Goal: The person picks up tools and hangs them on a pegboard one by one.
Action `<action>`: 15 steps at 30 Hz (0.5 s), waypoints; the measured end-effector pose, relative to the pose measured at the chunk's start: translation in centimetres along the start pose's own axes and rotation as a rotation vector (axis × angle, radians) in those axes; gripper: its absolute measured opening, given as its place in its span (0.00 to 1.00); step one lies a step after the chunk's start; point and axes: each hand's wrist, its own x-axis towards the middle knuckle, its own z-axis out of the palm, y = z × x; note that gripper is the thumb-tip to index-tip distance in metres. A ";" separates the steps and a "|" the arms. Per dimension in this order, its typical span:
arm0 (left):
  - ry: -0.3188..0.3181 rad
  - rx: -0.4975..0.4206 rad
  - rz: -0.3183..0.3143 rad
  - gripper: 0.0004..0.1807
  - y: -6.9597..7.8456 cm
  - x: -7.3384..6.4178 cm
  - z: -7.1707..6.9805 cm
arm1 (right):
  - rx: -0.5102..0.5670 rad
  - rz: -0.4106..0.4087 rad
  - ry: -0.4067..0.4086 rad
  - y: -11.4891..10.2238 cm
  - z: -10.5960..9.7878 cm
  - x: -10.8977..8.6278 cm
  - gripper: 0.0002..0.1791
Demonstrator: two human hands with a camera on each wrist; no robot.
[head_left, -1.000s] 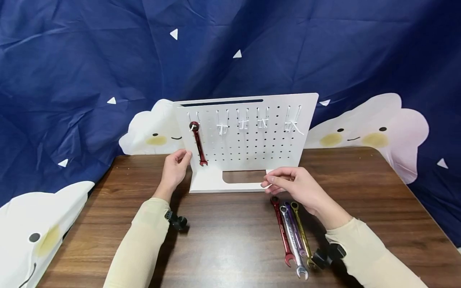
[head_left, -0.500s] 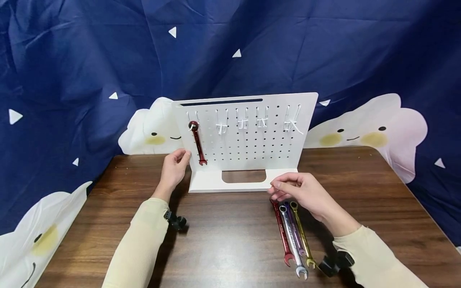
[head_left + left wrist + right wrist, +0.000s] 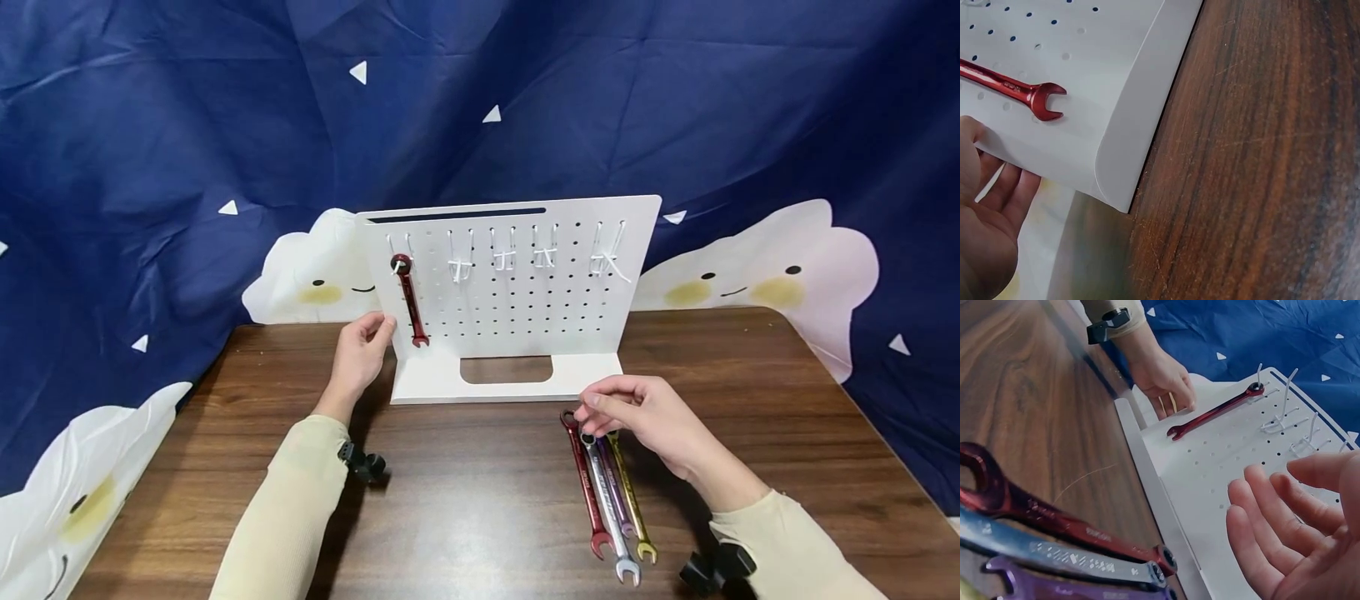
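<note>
My left hand grips the left edge of a white pegboard, its thumb on the front face and fingers behind, as the left wrist view shows. Beside it a red combination wrench hangs from the leftmost hook, open end down. My right hand, fingers loosely bent and holding nothing, hovers over the ring ends of several wrenches on the table. Among these lie a red wrench, a silver wrench, a purple wrench and a yellow wrench. The right hand partly covers their upper ends.
Several white hooks with nothing on them stick out along the pegboard's upper part. The board stands on its own base near the back of the brown wooden table. A blue curtain with cloud prints hangs behind.
My right hand has moved right and toward me, from the pegboard's base to above the wrenches' ring ends. The left hand keeps its grip on the board's edge.
</note>
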 end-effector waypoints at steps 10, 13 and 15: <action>0.002 0.026 -0.007 0.16 -0.2 -0.1 -0.3 | -0.013 0.018 -0.009 1.1 -0.1 -0.9 0.19; -0.004 0.025 -0.003 0.16 -0.1 -0.1 -0.3 | -0.007 0.035 -0.006 1.4 -0.2 -1.2 0.18; -0.006 0.018 0.004 0.16 -0.1 -0.1 -0.3 | 0.002 0.042 -0.003 1.6 -0.2 -1.4 0.18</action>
